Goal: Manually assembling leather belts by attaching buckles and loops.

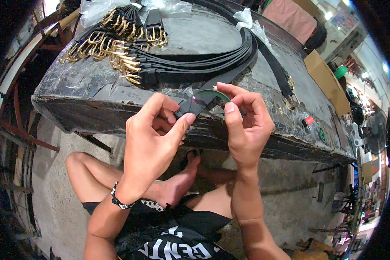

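I see my left hand pinching the free end of a black leather belt between thumb and fingers, just in front of the table edge. My right hand is closed on a small green curved piece pressed against that same belt end, thumb pointing up beside it. The belt runs back up onto the table to a stack of black belts with brass buckles. One more buckled belt lies apart to the right, near a cardboard box
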`<state>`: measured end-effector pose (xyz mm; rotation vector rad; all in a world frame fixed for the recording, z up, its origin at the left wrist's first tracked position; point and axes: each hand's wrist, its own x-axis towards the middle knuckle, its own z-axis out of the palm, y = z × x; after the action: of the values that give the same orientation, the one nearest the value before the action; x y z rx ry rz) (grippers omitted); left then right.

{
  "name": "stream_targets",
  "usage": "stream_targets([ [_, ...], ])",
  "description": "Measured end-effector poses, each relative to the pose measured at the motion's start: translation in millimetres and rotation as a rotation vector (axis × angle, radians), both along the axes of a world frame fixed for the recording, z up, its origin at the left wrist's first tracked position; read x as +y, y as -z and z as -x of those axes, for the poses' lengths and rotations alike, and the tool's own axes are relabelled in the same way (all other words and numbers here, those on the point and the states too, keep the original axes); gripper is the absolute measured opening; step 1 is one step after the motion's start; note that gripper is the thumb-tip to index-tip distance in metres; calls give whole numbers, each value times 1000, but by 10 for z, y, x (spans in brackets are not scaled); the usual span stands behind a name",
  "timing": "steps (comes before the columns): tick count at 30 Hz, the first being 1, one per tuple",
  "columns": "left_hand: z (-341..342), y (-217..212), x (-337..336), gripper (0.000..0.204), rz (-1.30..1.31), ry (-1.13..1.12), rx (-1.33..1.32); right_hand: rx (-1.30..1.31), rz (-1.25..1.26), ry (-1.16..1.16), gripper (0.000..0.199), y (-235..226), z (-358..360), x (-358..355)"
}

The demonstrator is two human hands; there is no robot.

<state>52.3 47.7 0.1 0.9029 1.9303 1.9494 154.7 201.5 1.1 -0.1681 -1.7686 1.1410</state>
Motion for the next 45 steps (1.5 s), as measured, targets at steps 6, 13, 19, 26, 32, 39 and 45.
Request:
stream_targets([
  [6,-2,28,15,20,-51,18,-29,-64,-129,3,7,21,-34,43],
  [13,2,25,5,20,-40,11,-19,-10,-86,48,10,37,18,17],
  [19,9,18,-11,19,-55,19,-28,-78,-139,17,6,32,-5,21],
  [26,-10,4,-16,14,-69,26,-93,-12,43,5,9,7,-27,-9],
  [32,-10,25,-60,11,-35,-90,194,-37,95,-57,13,-11,-49,10],
  [39,-50,-113,-34,25,90,-200,716,-14,134,-130,13,-40,-42,-3],
  [45,-38,-238,123,26,150,-187,726,-57,161,-96,13,-33,-64,-6],
])
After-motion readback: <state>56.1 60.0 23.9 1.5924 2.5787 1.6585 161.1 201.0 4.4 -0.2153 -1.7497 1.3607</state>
